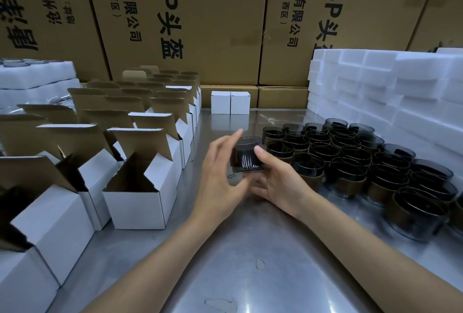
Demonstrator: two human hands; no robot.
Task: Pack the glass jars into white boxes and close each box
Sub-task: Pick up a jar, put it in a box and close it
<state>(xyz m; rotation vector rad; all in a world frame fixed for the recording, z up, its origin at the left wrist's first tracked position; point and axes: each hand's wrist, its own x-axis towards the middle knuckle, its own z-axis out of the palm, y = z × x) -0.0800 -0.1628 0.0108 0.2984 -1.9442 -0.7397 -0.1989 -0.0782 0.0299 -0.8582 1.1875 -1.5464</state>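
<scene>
A dark glass jar [246, 155] is held above the metal table [250, 250] at mid-frame. My right hand [278, 182] grips it from the right, thumb on its front side. My left hand [220, 182] is against its left side with fingers spread and mostly straight. Several more dark jars [350, 160] stand packed together to the right. Rows of open white boxes [140, 187] with raised brown flaps fill the left side. Two closed white boxes [230, 102] stand at the back of the table.
Stacks of white foam pieces [388, 87] rise at the back right, and more foam [35, 79] lies at the far left. Large brown cartons [200, 24] form a wall behind the table. A strip of bare steel runs between the boxes and the jars.
</scene>
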